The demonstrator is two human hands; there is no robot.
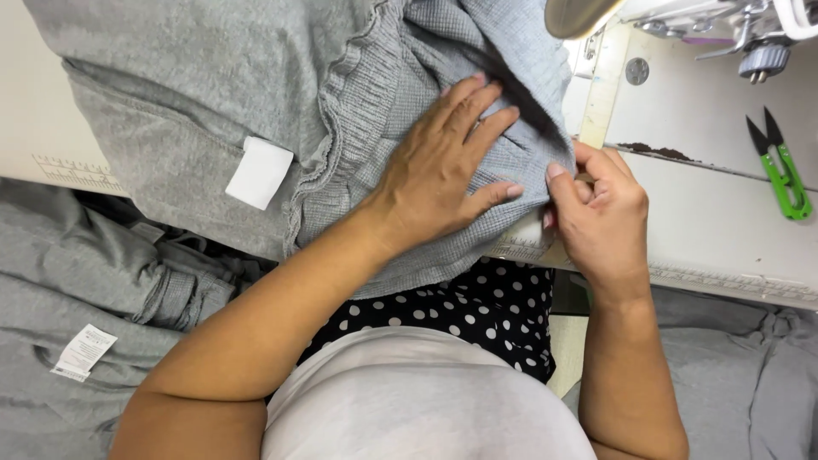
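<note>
A grey garment (pixel 221 94) with a ribbed, gathered band (pixel 358 111) lies across the sewing table. My left hand (pixel 447 162) presses flat on the waffle-textured grey fabric (pixel 511 60), fingers spread. Just to its right, my right hand (pixel 601 213) pinches the fabric's edge at the table's front edge, thumb on top. A white label (pixel 260 172) is sewn to the garment left of the band.
Green thread snips (pixel 784 170) lie on the white table (pixel 707 221) at the right. Sewing machine parts (pixel 750 34) sit at the top right. More grey garments (pixel 77 298) are piled at the lower left, and more grey cloth (pixel 741 358) at the lower right.
</note>
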